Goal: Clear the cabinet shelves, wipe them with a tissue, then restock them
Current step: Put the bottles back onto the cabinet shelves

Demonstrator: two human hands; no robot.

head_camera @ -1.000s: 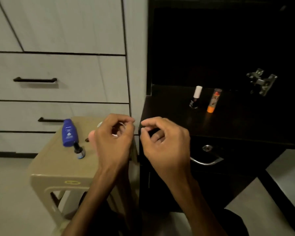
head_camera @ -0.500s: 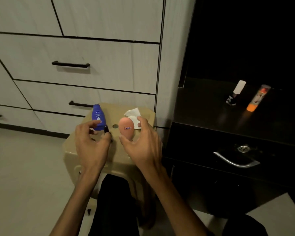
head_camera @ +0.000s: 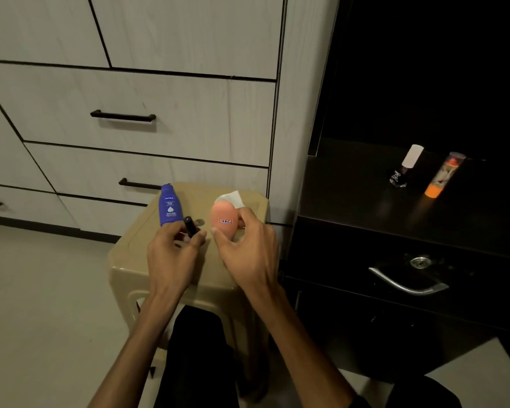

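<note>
A dim room in a home, probably a bedroom or dressing area. Pale wood-grain drawers (head_camera: 147,113) with slim black handles (head_camera: 123,116) fill the wall. Beside them stands a glossy black cabinet (head_camera: 395,219) with a keyhole and chrome pull. A beige plastic stool (head_camera: 130,260) holds toiletries, including a blue lotion bottle (head_camera: 169,205), above a light tiled floor (head_camera: 42,304).

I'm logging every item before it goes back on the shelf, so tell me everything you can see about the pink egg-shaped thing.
The pink egg is a smooth, matte, salmon-coloured oval, plastic by the look of it, with a small orange-bordered label whose text is too blurred to read. It stands narrow end up on the beige stool. The right hand grips it, fingers curled round both sides. A white tissue lies just behind it.
</note>
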